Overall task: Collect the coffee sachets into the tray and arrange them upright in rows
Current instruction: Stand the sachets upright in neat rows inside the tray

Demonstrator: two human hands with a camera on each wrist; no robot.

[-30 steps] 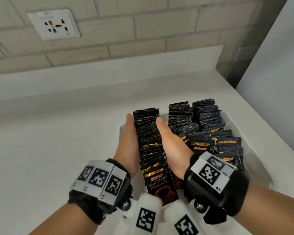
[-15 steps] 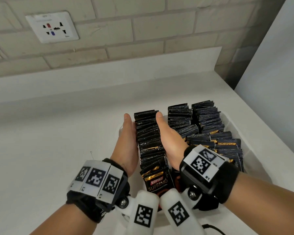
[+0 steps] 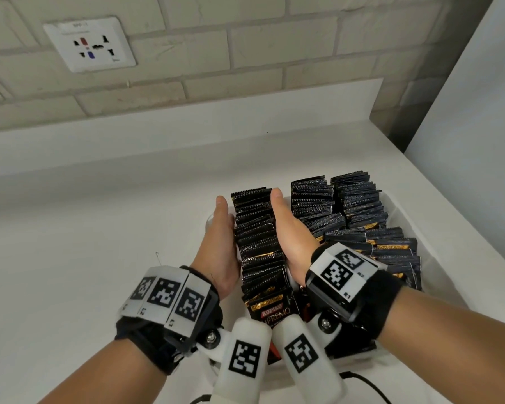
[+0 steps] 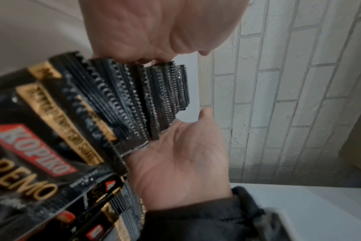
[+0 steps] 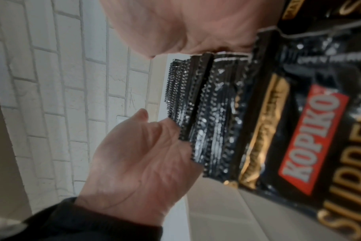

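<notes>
Black Kopiko coffee sachets stand upright in three rows in a white tray (image 3: pixel 398 207). My left hand (image 3: pixel 219 243) and right hand (image 3: pixel 292 237) lie flat with straight fingers against the two sides of the left row (image 3: pixel 257 243), pressing it between the palms. The wrist views show the same squeeze: the left hand (image 4: pixel 155 29) and right hand (image 4: pixel 181 163) flank the serrated sachet tops (image 4: pixel 134 97); the right hand (image 5: pixel 185 24) faces the left hand (image 5: pixel 138 163) across the row (image 5: pixel 206 106). At the near right, several sachets (image 3: pixel 391 252) lean backwards.
The tray sits on a white counter (image 3: pixel 85 258) near its right edge, beside a grey panel (image 3: pixel 478 112). Behind is a raised ledge, then a brick wall with a power socket (image 3: pixel 89 43). A thin black cable (image 3: pixel 362 380) runs by the tray's near edge.
Both hands stay pressed on the left row. The right wrist has slid slightly forward and inward, and the front sachet is now more covered by the wrist mounts.
</notes>
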